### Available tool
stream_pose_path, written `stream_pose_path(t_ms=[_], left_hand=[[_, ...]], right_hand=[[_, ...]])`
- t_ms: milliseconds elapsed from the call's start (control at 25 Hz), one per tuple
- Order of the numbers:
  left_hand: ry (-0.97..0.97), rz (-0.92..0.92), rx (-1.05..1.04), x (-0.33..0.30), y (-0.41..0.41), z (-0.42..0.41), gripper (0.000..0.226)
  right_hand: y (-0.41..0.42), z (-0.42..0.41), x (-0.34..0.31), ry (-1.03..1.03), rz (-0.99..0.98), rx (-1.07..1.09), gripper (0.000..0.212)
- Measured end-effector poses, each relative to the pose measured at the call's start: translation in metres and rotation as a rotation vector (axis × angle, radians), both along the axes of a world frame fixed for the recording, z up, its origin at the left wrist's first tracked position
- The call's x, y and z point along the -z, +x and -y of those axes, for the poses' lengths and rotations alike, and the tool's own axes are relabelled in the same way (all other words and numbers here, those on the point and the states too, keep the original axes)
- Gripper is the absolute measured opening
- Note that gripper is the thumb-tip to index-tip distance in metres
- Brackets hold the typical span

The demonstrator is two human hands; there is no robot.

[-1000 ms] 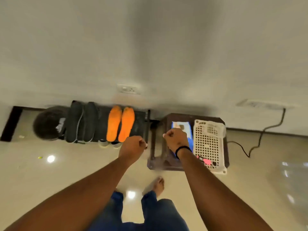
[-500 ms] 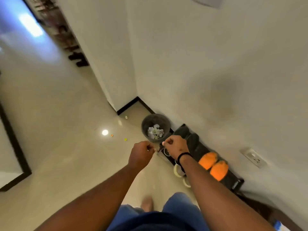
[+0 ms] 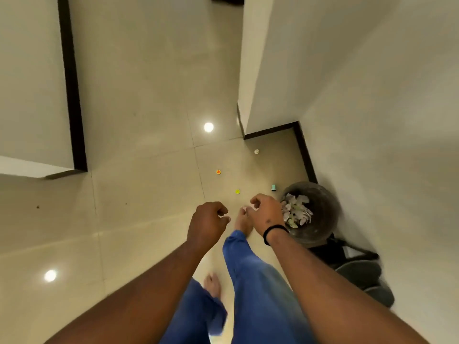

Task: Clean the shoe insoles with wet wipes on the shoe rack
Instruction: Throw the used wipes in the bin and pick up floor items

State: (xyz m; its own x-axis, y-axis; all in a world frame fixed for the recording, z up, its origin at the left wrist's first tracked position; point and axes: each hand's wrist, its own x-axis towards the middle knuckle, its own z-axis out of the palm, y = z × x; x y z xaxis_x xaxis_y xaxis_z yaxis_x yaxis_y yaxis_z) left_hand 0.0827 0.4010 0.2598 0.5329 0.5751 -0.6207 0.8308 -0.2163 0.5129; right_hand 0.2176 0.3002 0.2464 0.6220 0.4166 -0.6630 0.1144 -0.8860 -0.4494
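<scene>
Bare skin, both hands out in front of you at mid-frame, nothing visibly in either. Your left hand has its fingers curled loosely inward, thumb toward the right hand, palm down; I see no wipe in it. Your right hand is likewise curled, fingertips bent down and in, with a black band round the wrist; can't tell if anything small is pinched there, no wipe shows. The two hands are near each other but apart, with your forward foot showing in the gap between them. Blue trousers run down from there, and the other foot sits further back. Just right of your right hand is a dark round bin, holding crumpled whitish wipes. The bin stands against the wall, in the corner by the black skirting. Behind the bin, lower right, a black rack edge shows with dark insoles on it, blurred; that's all of the rack in view. On the beige tiled floor ahead of your hands: a yellow disc, an orange one, a teal bit near the bin and a white bit by the corner. Two ceiling-light reflections glare off the tiles.
</scene>
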Motion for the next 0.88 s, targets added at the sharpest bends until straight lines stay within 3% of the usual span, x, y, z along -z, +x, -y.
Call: stream_pose_path(t_ms=[160,320,440,600,760,880], left_hand=[[-0.023,-0.084,0.080,0.164,0.055,-0.057,0.028],[0.082,-0.147,0.142,0.329,0.086,-0.102,0.037],[0.127,-0.202,0.008,0.430,0.099,-0.127,0.045],[0.164,-0.130,0.164,0.500,0.102,-0.142,0.053],[0.245,-0.069,0.248,0.528,0.095,-0.152,0.030],[0.255,-0.064,0.294,0.531,0.102,-0.161,0.026]], right_hand=[[0.024,-0.067,0.162,-0.118,0.007,-0.125,0.034],[0.026,-0.095,0.319,-0.217,-0.002,-0.201,0.037],[0.022,-0.097,0.419,-0.297,0.009,-0.145,0.042],[0.008,-0.083,0.489,-0.312,0.082,-0.116,0.046],[-0.006,-0.078,0.518,-0.233,0.199,-0.102,0.040],[0.000,-0.092,0.518,-0.198,0.194,-0.142,0.034]])
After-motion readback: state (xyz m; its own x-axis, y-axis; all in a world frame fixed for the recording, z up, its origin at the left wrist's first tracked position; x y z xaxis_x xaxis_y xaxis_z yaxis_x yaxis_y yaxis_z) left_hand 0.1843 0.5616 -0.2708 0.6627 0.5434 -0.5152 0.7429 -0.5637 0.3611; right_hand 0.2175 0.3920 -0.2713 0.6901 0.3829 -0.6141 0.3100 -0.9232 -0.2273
